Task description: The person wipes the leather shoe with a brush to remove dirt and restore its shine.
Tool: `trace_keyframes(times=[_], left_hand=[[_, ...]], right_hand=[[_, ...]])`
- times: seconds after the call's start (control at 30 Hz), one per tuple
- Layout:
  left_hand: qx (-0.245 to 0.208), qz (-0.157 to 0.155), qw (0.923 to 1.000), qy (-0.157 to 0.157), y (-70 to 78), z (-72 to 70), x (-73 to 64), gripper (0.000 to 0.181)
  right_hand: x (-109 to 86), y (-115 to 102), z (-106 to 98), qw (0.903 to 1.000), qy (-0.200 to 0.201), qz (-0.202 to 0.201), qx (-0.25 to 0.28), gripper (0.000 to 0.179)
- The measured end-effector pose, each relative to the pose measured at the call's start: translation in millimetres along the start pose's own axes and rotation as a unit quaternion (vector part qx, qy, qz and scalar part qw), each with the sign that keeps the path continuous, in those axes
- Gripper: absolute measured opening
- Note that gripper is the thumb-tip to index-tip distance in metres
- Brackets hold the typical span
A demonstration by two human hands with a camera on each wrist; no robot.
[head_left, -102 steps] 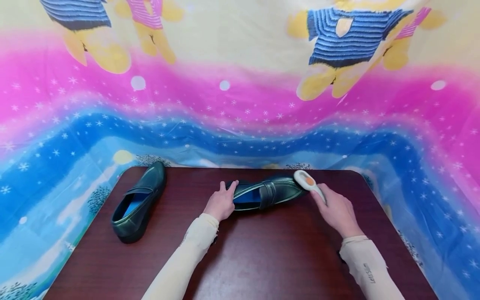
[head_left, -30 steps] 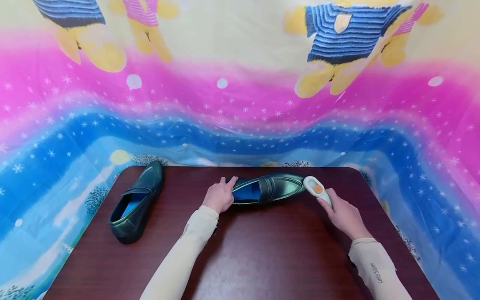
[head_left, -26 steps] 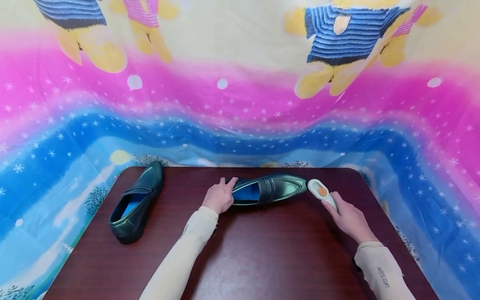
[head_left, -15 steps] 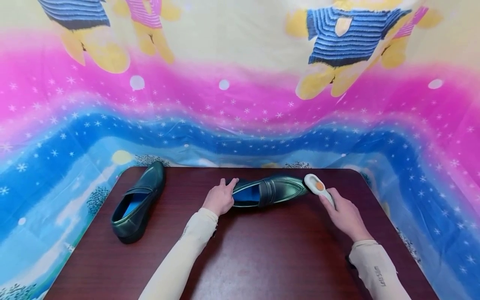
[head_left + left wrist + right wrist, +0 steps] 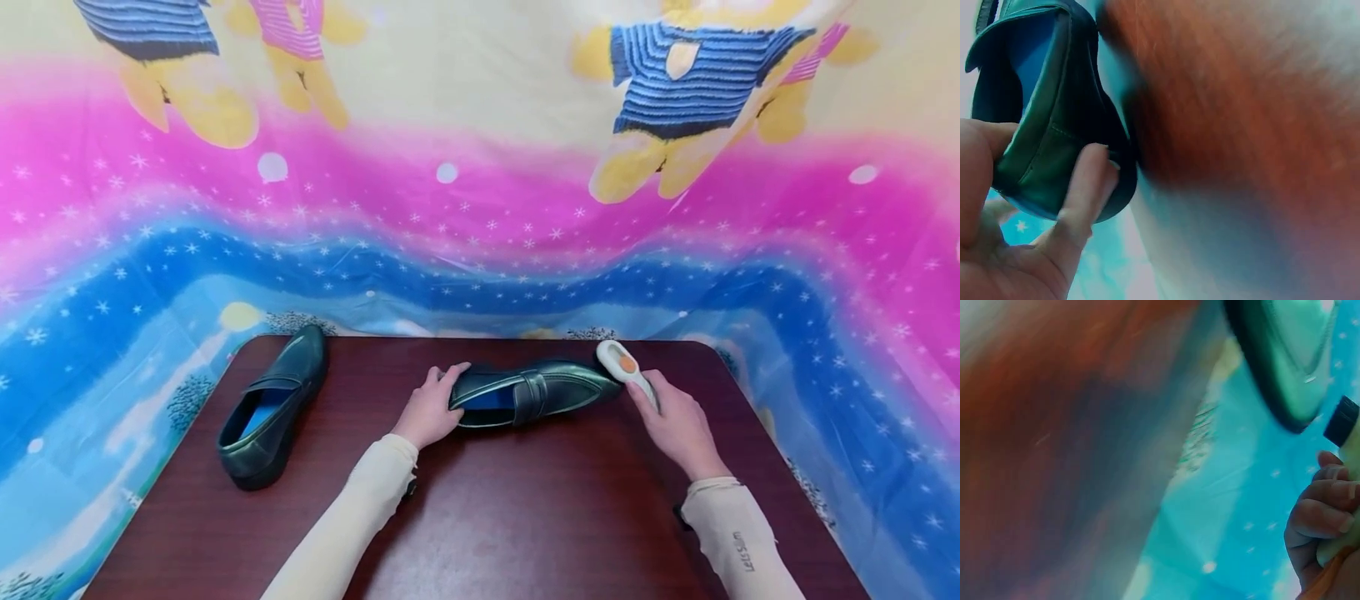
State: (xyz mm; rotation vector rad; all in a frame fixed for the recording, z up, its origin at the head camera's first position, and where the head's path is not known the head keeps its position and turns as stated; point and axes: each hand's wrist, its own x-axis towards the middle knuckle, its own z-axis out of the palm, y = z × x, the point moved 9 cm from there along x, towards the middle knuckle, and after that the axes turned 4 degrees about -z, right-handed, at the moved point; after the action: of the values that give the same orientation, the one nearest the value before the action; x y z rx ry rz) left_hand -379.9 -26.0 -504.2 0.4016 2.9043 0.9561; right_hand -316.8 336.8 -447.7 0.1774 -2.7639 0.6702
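The step in hand appears to be brushing the dark green penny loafer (image 5: pixel 534 396), and doing it well would come down to a firm hold at the heel and light, even strokes at the toe (image 5: pixel 603 388). The bristles (image 5: pixel 1342 422) ought to follow the curve of the toe and the line of its stitched seam, laid flat so that the hard rim of the shoe brush (image 5: pixel 628 373) does not knock the leather; turning the heel a little at a time should bring fresh leather under them. The loafer looks tilted and raised from the tabletop (image 5: pixel 525 508), so too hard a push at the toe might swing it. The left hand (image 5: pixel 431 408) grips the loafer at its heel, one finger hooked over the collar and another pressed against the outside of the heel. The right hand (image 5: pixel 681 429) lies past the toe with its fingers curled round the handle of the brush, whose head is at the toe's far edge; the right wrist view shows a narrow gap between bristles and toe, so they seem just beside it rather than touching. The matching loafer (image 5: pixel 294 408) rests well apart from the loafer's heel end, beyond the left hand.
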Motion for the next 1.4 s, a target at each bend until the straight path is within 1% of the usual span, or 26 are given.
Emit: trace_keyframes(times=[0.07,0.17,0.3,0.4,0.5,0.6,0.73,0.83,0.9,1.0,1.17,1.27,1.4], left_hand=[[-0.021,-0.001,0.9997,0.013,-3.4,-2.1,-2.0,0.077],[-0.026,0.005,0.9994,0.020,-4.1,-3.4,-4.1,0.078],[-0.035,0.008,0.9994,0.005,-7.8,-1.2,-7.4,0.083],[-0.061,-0.005,0.9980,-0.010,-14.1,-0.1,-10.5,0.089],[-0.085,-0.014,0.9962,-0.015,-19.3,0.0,-12.5,0.095],[-0.098,-0.019,0.9949,-0.016,-20.8,-0.3,-14.2,0.098],[-0.097,-0.019,0.9950,-0.012,-19.4,-1.1,-15.5,0.097],[-0.089,-0.013,0.9959,-0.006,-17.5,-1.5,-15.3,0.096],[-0.080,-0.006,0.9968,-0.003,-15.7,-1.4,-14.7,0.095],[-0.066,0.006,0.9978,-0.001,-12.9,-1.3,-14.1,0.093],[-0.047,0.007,0.9989,0.002,-10.6,-2.3,-15.3,0.090],[-0.041,0.003,0.9992,-0.004,-10.3,-1.6,-15.7,0.089],[-0.035,0.004,0.9994,-0.004,-10.3,-2.7,-14.1,0.087]], right_hand=[[3.4,-11,1,1.0000,-0.004,-0.007,0.003,0.042],[8.4,-23,4,0.9998,-0.007,-0.018,0.008,0.041],[10.5,-30,8,0.9995,0.003,-0.031,0.005,0.040],[11.2,-43,13,0.9989,0.004,-0.047,0.000,0.038],[13.1,-69,21,0.9974,-0.006,-0.072,0.001,0.034],[15.6,-102,32,0.9949,-0.017,-0.099,0.001,0.032],[20.5,-143,48,0.9894,-0.032,-0.140,-0.022,0.029],[24.5,-162,58,0.9857,-0.041,-0.155,-0.053,0.030],[26.9,-164,61,0.9861,-0.039,-0.145,-0.070,0.031],[29.9,-156,57,0.9891,-0.034,-0.116,-0.085,0.033],[34.3,-137,42,0.9909,-0.031,-0.082,-0.102,0.039],[34.9,-123,29,0.9916,-0.027,-0.067,-0.107,0.037],[33.0,-104,14,0.9936,-0.026,-0.047,-0.100,0.034]])
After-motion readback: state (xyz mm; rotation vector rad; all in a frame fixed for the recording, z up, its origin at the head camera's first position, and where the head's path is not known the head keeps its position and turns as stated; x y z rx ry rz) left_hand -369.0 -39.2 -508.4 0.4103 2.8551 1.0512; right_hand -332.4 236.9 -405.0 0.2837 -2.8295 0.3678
